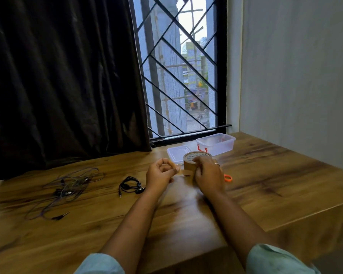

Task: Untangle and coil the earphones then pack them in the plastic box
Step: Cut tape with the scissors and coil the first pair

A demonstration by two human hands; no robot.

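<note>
My right hand [208,175] grips the brown tape roll [192,158]; my left hand [160,173] pinches its loose end. Coiled black earphones [130,185] lie left on the worktop [265,184].

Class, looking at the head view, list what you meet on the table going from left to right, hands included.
From the left: tangled earphones → coiled black earphones → left hand → brown tape roll → right hand → orange handle. The plastic box and lid overlap these, so they are left out.
</note>
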